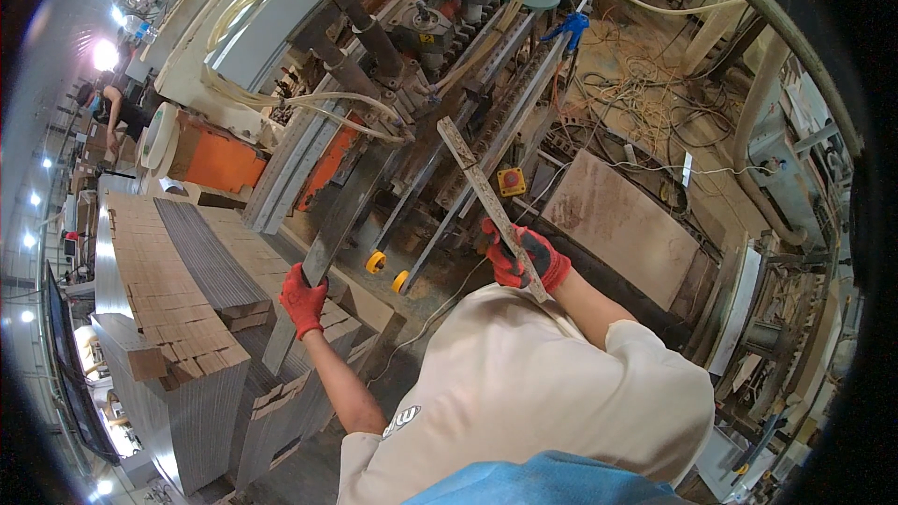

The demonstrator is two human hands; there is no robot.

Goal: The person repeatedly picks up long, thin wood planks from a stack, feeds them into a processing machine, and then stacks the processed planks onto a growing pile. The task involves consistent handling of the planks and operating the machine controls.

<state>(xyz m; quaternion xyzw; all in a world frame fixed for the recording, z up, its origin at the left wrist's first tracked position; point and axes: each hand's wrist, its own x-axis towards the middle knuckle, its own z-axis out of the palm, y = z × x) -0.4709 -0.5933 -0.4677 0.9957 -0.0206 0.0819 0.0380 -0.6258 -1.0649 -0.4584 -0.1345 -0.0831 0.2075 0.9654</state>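
Note:
My left hand [304, 300], in a red glove, is closed around a long flat grey bar [337, 224]. The bar slants from the machine's edge down past the stacked cardboard. In my right hand [526, 257], in a red and dark glove, is a narrow, worn, speckled grey-brown strip [479, 180]; whether it is wood or metal I cannot tell. Its upper end points toward the machine's rails, its lower end comes close to my shirt. Between my hands, two rails [423, 248] end in yellow rollers [375, 262].
Tall stacks of cardboard sheets [173, 295] stand at left. Ahead is a machine with cylinders [376, 45] and pale hoses [281, 98]. A yellow box with a red button [511, 181], a brown board [617, 224], a blue air gun [571, 30] and tangled cables lie right. Another person [114, 112] is far left.

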